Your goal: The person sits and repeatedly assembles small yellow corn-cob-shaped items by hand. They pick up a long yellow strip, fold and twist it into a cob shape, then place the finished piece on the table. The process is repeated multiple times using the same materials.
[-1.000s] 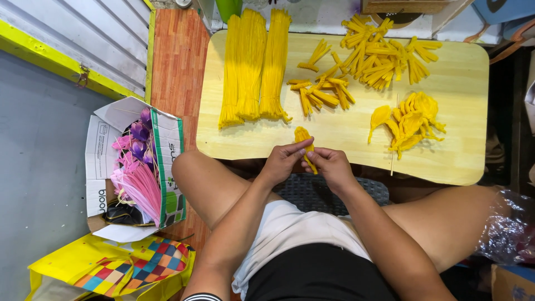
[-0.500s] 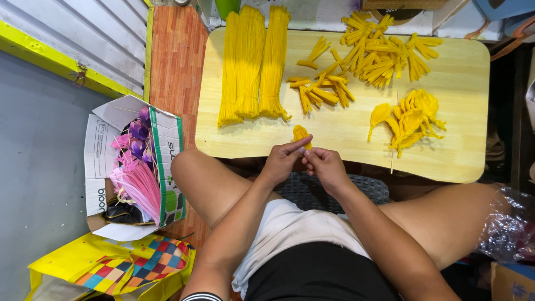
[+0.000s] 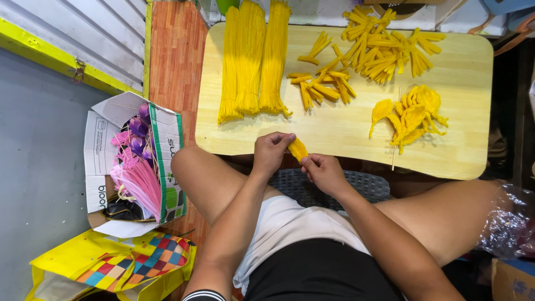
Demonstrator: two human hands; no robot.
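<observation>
Since half a sec ago both hands sit a touch lower and closer to the table edge, w/ the yellow piece now showing more clearly between them; everything else on the table is unchanged.

Head view: left hand [image 3: 271, 152] is curled, thumb and fingers pinching the upper end of a small folded yellow piece [image 3: 297, 149]. Right hand [image 3: 324, 173] is also closed narrow, fingertips gripping the piece's lower end. Piece sits tilted between the two hands, just at the near edge of the wooden table [image 3: 462, 150], above the person's lap.

On the table, far left: long bundles [image 3: 253, 61] of straight yellow stems, lying side by side, running away from the person. Middle: short bent bits [image 3: 320, 89], scattered loose. Far right corner: bigger heap [image 3: 384, 47] of similar bent bits, overlapping. Near right: cluster of finished yellow petals [image 3: 412, 114], touching each other, w/ a thin stick [image 3: 395, 139] lying beside them and reaching the table edge.

Off the table, on the person's left: open cardboard box [image 3: 167, 161] holding pink stems [image 3: 139, 181] and purple flowers [image 3: 136, 128]. Below it, a yellow bag [image 3: 83, 259] w/ a multicolour checked panel. Woven grey seat [image 3: 312, 187] shows between the knees. Clear plastic wrap [image 3: 510, 223] lies by the right knee.
</observation>
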